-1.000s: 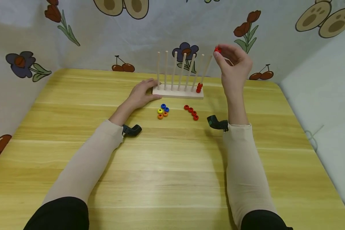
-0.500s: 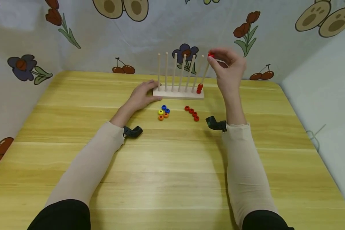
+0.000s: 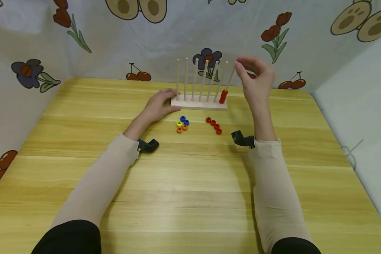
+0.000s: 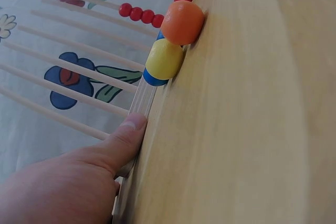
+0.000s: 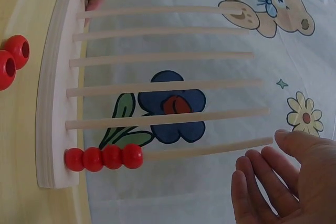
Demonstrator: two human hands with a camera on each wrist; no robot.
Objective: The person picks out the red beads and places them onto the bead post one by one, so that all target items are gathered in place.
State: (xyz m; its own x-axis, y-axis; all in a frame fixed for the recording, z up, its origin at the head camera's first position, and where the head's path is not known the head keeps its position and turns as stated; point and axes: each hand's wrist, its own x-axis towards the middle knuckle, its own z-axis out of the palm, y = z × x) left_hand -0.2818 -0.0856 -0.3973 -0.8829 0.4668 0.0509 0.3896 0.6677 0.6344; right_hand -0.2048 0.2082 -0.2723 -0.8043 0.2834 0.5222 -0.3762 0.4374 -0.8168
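Note:
A pale wooden peg rack (image 3: 198, 103) with a row of upright pegs stands near the back of the table. My left hand (image 3: 157, 106) grips the left end of its base, thumb (image 4: 126, 140) along the front edge and fingers behind. Several red beads (image 5: 111, 158) are stacked at the bottom of the rightmost peg (image 5: 210, 149). Beside that peg's top is my right hand (image 3: 258, 79), holding nothing; in the right wrist view its fingers (image 5: 270, 179) are loosely bent and the thumb lies close to the peg tip.
In front of the rack lie several loose red beads (image 3: 213, 122) in a slanting line. Left of them cluster two blue beads (image 3: 182, 119), a yellow bead (image 3: 179, 124) and two orange beads (image 3: 179, 130). A patterned cloth (image 3: 165, 42) hangs behind the table (image 3: 190, 197).
My right hand brought a red bead left onto the rightmost peg's top and let it go; it dropped onto the stack, which is now taller. My left hand stays on the base.

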